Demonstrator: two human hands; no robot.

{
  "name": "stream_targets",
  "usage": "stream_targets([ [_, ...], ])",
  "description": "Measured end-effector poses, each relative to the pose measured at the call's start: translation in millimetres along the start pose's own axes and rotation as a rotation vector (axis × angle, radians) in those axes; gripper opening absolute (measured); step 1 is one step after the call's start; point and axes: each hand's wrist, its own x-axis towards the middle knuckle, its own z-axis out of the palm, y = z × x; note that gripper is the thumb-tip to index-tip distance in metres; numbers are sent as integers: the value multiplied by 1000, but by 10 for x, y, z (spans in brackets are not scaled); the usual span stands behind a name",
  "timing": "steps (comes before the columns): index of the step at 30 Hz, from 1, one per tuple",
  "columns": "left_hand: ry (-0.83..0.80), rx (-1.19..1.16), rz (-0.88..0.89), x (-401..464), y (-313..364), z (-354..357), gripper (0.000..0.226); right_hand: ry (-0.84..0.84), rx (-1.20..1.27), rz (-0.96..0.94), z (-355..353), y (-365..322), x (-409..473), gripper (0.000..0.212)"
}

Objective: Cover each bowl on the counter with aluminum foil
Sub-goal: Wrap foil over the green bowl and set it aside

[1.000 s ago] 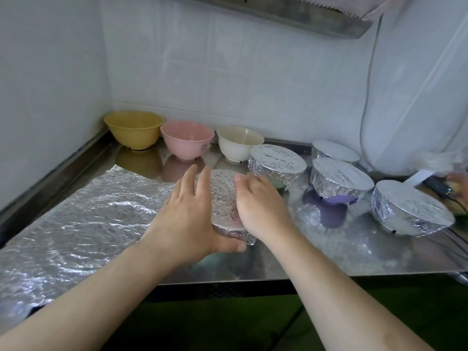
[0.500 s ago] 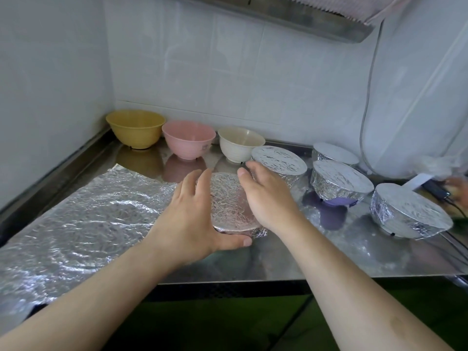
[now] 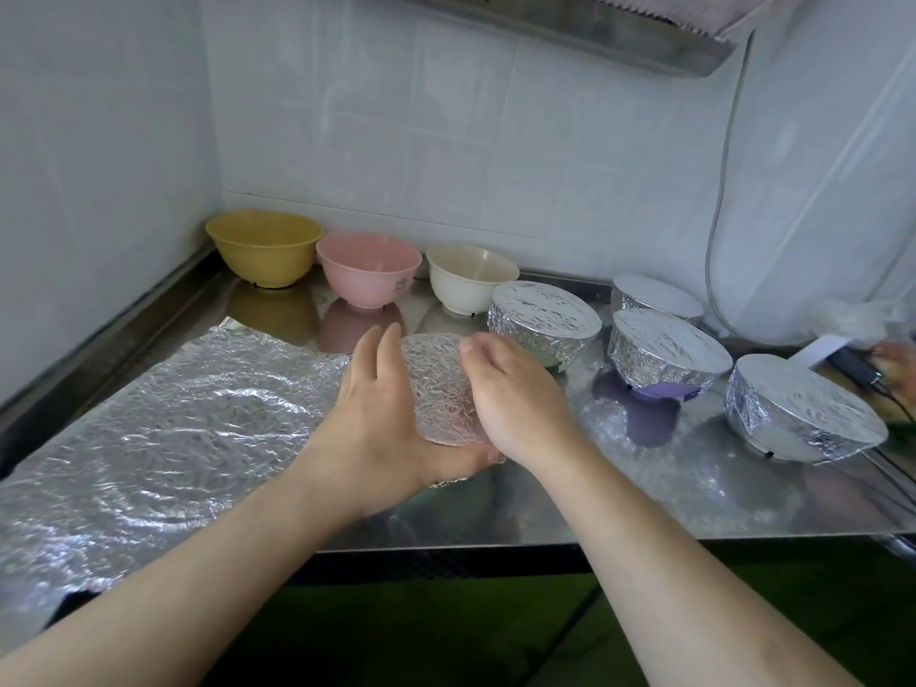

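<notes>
Both hands hold one foil-topped bowl [image 3: 442,389] at the front of the counter [image 3: 644,508]. The left hand [image 3: 381,419] cups one side and the right hand [image 3: 515,394] curls around the other (three back bowls have no foil).

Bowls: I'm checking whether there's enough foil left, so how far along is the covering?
Done: four foil-covered bowls stand at the right. In hand: a fifth bowl, foil on, held between the left hand and right hand. Left: the yellow bowl, pink bowl and cream bowl, uncovered. A foil sheet lies ready.
</notes>
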Motion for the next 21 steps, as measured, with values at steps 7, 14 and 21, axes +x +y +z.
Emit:
stream_targets([
  [7,-46,-42,-46,12,-9,-24,162,-12,-64,3,-64,30,46,56],
  [14,-47,-79,-83,40,4,-17,163,42,159,-4,-18,136,56,41],
  [21,-11,-115,-74,9,-30,8,159,190,601,189,33,110,-31,39],
])
